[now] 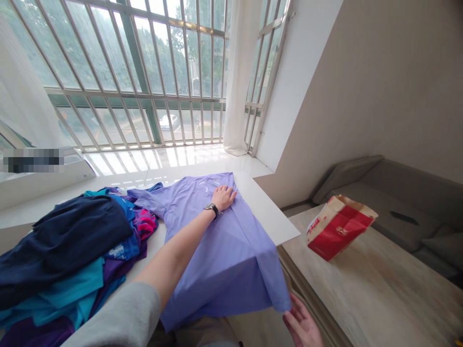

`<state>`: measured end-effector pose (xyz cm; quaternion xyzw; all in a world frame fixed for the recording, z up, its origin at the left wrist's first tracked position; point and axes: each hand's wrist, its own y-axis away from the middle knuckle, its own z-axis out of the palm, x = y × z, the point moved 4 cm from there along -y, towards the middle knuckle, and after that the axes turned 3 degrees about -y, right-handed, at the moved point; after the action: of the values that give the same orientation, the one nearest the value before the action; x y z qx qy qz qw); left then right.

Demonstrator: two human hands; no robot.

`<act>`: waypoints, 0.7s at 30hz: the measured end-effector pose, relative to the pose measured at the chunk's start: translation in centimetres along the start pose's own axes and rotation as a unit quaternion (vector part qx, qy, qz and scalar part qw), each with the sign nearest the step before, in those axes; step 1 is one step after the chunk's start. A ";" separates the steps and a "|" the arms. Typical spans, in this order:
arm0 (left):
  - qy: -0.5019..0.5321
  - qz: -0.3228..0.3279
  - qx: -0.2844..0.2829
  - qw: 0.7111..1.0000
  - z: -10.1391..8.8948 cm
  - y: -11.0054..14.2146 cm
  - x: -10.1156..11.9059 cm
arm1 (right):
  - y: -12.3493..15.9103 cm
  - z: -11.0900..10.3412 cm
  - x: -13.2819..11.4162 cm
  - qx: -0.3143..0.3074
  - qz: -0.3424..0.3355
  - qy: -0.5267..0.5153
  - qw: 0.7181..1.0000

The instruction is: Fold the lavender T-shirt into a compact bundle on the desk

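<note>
My left hand (223, 197) lies flat, unclenched, on 1 lavender shirt (213, 255) spread over the white ledge (269, 221) below the barred window (150, 101), my right hand (304, 322) pinching its overhanging corner near the table (365, 289) and grey sofa (415, 193).

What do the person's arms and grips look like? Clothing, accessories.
Left arm: loose grey sleeve ending near the elbow; watch with black strap and round face at the wrist. Left grip: no glove. Right grip: no glove; its sleeve isn't in view.

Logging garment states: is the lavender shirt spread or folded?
Mostly spread: the shirt lies wide beneath the left hand, one sleeve extended.
</note>
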<state>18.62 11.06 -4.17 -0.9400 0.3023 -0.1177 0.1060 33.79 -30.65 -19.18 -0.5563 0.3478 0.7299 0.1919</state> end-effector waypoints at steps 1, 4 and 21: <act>0.001 0.000 -0.002 1.000 0.0 0.0 0.0 | -0.3 -0.2 0.2 -0.003 0.006 0.023 1.000; 0.006 -0.002 -0.008 1.000 0.0 0.0 0.0 | -1.7 -1.2 0.9 0.006 0.017 0.090 0.996; 0.006 0.007 -0.061 0.998 1.7 -3.2 -4.1 | -9.4 23.8 -16.3 -0.259 -0.460 0.470 0.708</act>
<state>17.60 16.26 -5.57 -0.9418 0.3161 -0.1038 0.0476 28.95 -5.32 -3.27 -0.9461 -0.1089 0.2572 0.1638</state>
